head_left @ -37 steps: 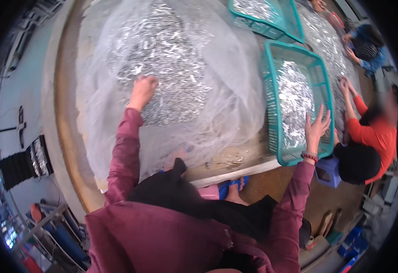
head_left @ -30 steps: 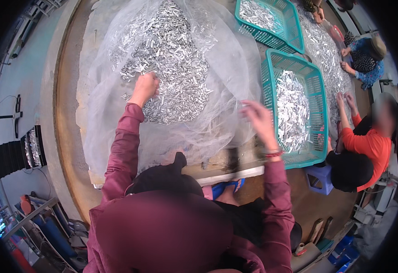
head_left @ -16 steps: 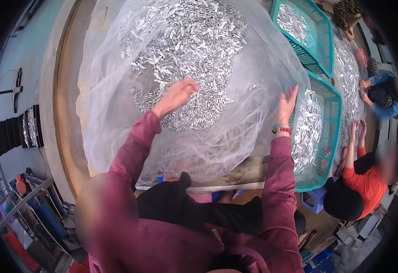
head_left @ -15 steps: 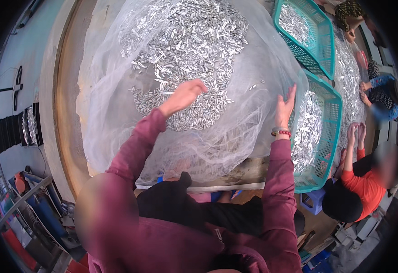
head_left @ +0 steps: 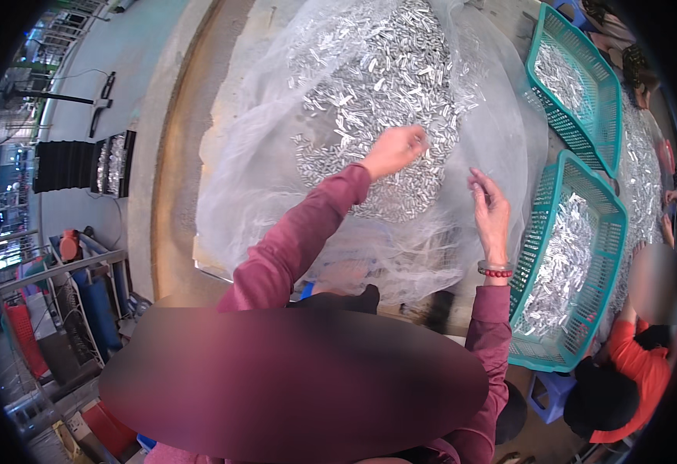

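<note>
A heap of small silvery metal pieces [head_left: 400,69], short and rod-like, lies on a sheer white mesh net [head_left: 253,185] spread over the table. Over the heap's near part is my left hand [head_left: 393,151], its fingers curled together; whether a piece is in them is too small to tell. To the right, my right hand [head_left: 491,209] hovers above the net beside the heap, fingers loosely bent and apart, with nothing visible in it. A red bead bracelet [head_left: 496,271] circles that wrist. The net bunches in folds near the table's front edge.
Two green plastic baskets [head_left: 615,232] holding silvery pieces stand on the right, one behind the other. Beyond them lie more shiny pieces [head_left: 640,178], where co-workers sit, one in an orange top [head_left: 644,379]. A blue stool [head_left: 549,394] stands below the nearer basket.
The head view has turned, shifting the scene rightward. My right hand has come away from the nearer basket's edge and in over the net. My left hand stays over the heap, fingers curled.
</note>
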Motion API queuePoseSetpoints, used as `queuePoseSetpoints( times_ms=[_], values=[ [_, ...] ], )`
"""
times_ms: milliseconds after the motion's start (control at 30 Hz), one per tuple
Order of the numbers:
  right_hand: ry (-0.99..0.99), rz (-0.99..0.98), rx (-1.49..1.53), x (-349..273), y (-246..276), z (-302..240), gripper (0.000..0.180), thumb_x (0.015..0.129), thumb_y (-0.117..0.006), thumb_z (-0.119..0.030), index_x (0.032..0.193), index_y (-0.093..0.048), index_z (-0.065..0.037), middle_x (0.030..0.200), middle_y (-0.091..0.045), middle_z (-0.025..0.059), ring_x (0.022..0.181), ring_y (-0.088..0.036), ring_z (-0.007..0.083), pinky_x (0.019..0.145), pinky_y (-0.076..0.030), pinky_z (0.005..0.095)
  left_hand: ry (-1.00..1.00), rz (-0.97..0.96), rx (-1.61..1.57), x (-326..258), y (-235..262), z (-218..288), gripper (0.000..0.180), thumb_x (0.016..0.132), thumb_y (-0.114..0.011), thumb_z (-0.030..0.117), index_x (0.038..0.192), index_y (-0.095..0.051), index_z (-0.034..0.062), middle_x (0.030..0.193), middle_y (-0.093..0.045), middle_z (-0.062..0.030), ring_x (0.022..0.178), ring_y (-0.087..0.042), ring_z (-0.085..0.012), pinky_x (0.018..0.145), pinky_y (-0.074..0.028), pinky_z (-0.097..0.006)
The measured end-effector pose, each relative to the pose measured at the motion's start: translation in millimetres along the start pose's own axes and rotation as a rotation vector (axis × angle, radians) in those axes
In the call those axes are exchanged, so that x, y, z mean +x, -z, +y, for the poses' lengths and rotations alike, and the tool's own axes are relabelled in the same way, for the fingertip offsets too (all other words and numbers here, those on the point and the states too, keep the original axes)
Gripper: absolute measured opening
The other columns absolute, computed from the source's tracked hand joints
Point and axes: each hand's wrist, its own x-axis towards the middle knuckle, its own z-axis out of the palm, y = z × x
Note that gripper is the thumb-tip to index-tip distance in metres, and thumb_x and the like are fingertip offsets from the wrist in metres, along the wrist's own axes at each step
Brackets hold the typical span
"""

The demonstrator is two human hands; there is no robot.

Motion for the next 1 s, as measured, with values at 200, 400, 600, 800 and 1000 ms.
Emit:
queuePoseSetpoints(
  times_ms=[200,400,600,800,1000],
  values=[
    [-0.014,-0.203,-0.028,2.7,-49.1,-4.4,0.044,0.084,-0.059,-0.01,0.128,-0.051,-0.008,0.095,-0.064,0.011,0.08,-0.061,0.0174,0.074,-0.049,0.0284,0.582,0.024,-0.947,-46.3,94.5,-41.9,0.013,0.087,-0.049,0.014,0.099,-0.052,0.0098,0.067,-0.044,0.0026,0.056,-0.034,-0.0033,0.043,-0.025,-0.02],
    [0.272,-0.202,-0.52,27.9,-110.0,-9.1,0.047,0.075,-0.066,-0.008,0.12,-0.054,-0.005,0.112,-0.054,0.0198,0.098,-0.057,0.0306,0.08,-0.049,0.039,0.323,-0.193,0.299,-60.4,73.1,-74.3,0.021,0.09,-0.053,0.024,0.092,-0.05,0.0036,0.085,-0.059,-0.0177,0.077,-0.06,-0.0241,0.051,-0.045,-0.034],
    [0.163,-0.43,-0.693,56.9,-137.0,-5.9,0.015,0.075,-0.061,-0.013,0.087,-0.067,-0.004,0.092,-0.064,0.0168,0.078,-0.062,0.0359,0.07,-0.049,0.0439,0.237,-0.326,0.477,-71.0,48.2,-70.8,0.029,0.084,-0.055,0.026,0.089,-0.052,-0.0019,0.077,-0.062,-0.0238,0.074,-0.061,-0.0416,0.069,-0.047,-0.049],
    [-0.046,-0.256,-0.248,31.5,-106.4,-34.3,0.012,0.077,-0.06,-0.016,0.08,-0.068,-0.007,0.082,-0.063,0.0132,0.075,-0.063,0.0304,0.063,-0.049,0.0399,0.454,-0.397,0.027,-34.9,97.9,-77.9,0.031,0.091,-0.052,0.027,0.102,-0.063,0.0005,0.09,-0.065,-0.0185,0.083,-0.063,-0.0244,0.074,-0.046,-0.036],
    [0.02,-0.043,-0.398,12.8,-67.8,-77.4,0.007,0.073,-0.062,-0.004,0.08,-0.063,-0.002,0.087,-0.058,0.0135,0.074,-0.061,0.0289,0.061,-0.05,0.0379,0.203,-0.316,0.145,14.4,85.8,-67.6,0.026,0.092,-0.051,0.025,0.101,-0.065,0.0047,0.072,-0.061,-0.0105,0.061,-0.055,-0.0191,0.062,-0.044,-0.03]
  ],
)
